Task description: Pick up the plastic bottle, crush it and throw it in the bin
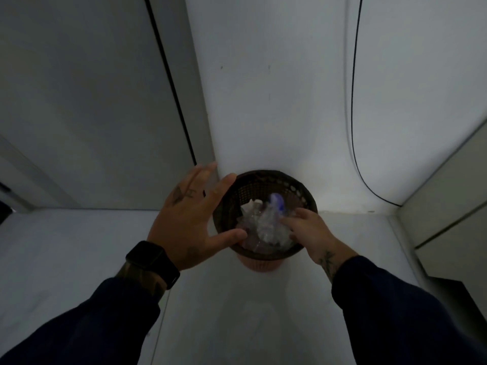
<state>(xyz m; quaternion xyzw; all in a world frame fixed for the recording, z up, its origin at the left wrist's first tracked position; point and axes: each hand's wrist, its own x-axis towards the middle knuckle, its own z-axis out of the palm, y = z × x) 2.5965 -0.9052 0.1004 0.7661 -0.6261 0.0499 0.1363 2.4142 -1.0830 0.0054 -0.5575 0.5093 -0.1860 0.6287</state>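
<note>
Clear, crumpled plastic fills the dark mesh bin (266,180), and the crushed plastic bottle (266,222) lies on top of that heap, its blue cap (276,202) blurred and pointing toward the wall (276,88). The bin stands on a pale floor (79,246), right against the foot of the white wall, and its lower part shows a pinkish colour beneath the dark rim. The right hand (308,230) reaches into the bin from the near right side, its fingers on the bottle or just against it; the blur keeps me from telling whether this grip is clamped on the bottle or loose. The left hand (189,219) hovers over the left edge of the bin with its grip wide apart, fingers spread and holding nothing, the thumb lying across the near rim and the forefinger over the far rim. A black watch (152,262) sits on the left wrist, and both arms wear dark blue sleeves (395,312). Small tattoos show on the backs of both hands. To the left of the bin a grey panel (92,101) with a black vertical edge stands beside the wall. A thin black cable (353,114) runs down the wall on the right and curves away toward a pale cabinet (448,193) at the frame's right edge.
</note>
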